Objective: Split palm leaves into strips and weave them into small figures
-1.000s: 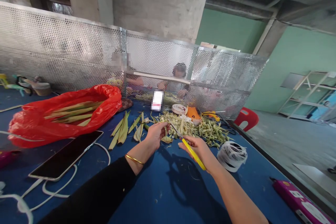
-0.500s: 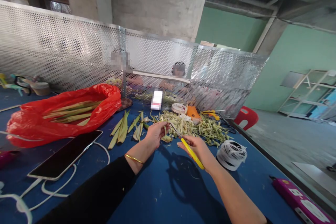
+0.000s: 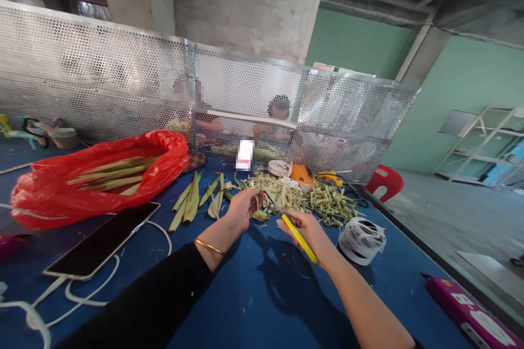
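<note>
My left hand [image 3: 244,208] is closed in a pinch over the middle of the blue table, and a small pale-green plant strip shows at its fingertips. Closed around a yellow-handled tool [image 3: 299,238] with a slim metal end is my right hand [image 3: 308,228]. The tool's tip reaches the fingertips of my left hand; its exact kind is hard to make out. Just beyond both hands lies a heap of pale-green plant clippings [image 3: 333,204]. Several long folded leaves [image 3: 191,202] rest to the left of my left hand.
A red plastic bag [image 3: 53,185] of long leaves stands at left, behind a tablet [image 3: 102,240] with white cables. A spool of white strip [image 3: 362,241] is right of my right hand. A purple box [image 3: 466,308] lies near the right edge. Perforated metal panels [image 3: 245,82] line the back.
</note>
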Tool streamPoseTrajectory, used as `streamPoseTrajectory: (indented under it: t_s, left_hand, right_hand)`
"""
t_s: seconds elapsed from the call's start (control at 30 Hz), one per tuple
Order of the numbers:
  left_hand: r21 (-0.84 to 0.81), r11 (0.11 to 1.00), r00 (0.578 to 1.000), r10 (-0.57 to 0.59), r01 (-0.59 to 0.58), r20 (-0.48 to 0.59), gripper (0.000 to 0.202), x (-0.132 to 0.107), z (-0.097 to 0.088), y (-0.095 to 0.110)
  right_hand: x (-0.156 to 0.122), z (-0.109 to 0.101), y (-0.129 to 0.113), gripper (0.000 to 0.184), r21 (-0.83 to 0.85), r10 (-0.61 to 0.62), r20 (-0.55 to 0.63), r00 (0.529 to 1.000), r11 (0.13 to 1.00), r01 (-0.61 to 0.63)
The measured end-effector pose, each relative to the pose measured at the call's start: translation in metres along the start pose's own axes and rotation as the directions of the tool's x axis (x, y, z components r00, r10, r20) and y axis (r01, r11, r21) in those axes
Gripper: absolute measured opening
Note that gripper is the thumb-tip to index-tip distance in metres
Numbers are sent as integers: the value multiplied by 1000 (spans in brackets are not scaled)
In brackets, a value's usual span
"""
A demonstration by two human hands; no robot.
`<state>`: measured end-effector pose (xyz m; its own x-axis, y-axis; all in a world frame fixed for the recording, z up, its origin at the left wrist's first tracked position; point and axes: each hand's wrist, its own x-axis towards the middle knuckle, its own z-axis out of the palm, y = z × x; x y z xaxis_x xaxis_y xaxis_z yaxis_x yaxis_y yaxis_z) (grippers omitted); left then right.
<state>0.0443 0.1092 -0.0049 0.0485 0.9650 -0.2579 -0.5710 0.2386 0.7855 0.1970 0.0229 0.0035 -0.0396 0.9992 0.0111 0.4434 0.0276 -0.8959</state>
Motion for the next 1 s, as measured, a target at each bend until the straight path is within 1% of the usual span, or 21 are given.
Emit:
streamPoseTrajectory:
  t_s: [0.1, 0.23, 0.3, 0.47, 0.67, 1.0]
  left_hand:
    - [-15, 1000, 1000, 16, -16, 2, 15, 0, 1, 0]
    - [-30, 999, 1000, 18, -18, -2, 9, -1, 2, 0]
    - [-36, 999, 1000, 13, -13, -6, 7, -2, 3, 0]
    - [-56, 998, 1000, 2, -3, -20, 6, -6, 5, -2]
    - [-99, 995, 999, -17, 12, -45, 6, -7, 7, -3]
    - [-158, 987, 998, -43, 35, -44, 7, -13, 11, -2]
  right_hand:
    - [0, 3, 1, 46, 47, 0, -3, 1000, 999, 0]
    - [-2, 6, 2, 52, 108, 11, 4, 1000, 994, -12]
    - [-3, 7, 2, 51, 133, 18, 6, 1000, 991, -19]
    - [-4, 14, 1, 42, 204, 58, 5, 998, 977, -58]
    - [-3, 20, 0, 41, 252, 77, 6, 997, 965, -76]
    - [-5, 21, 0, 42, 344, 98, -11, 995, 935, -88]
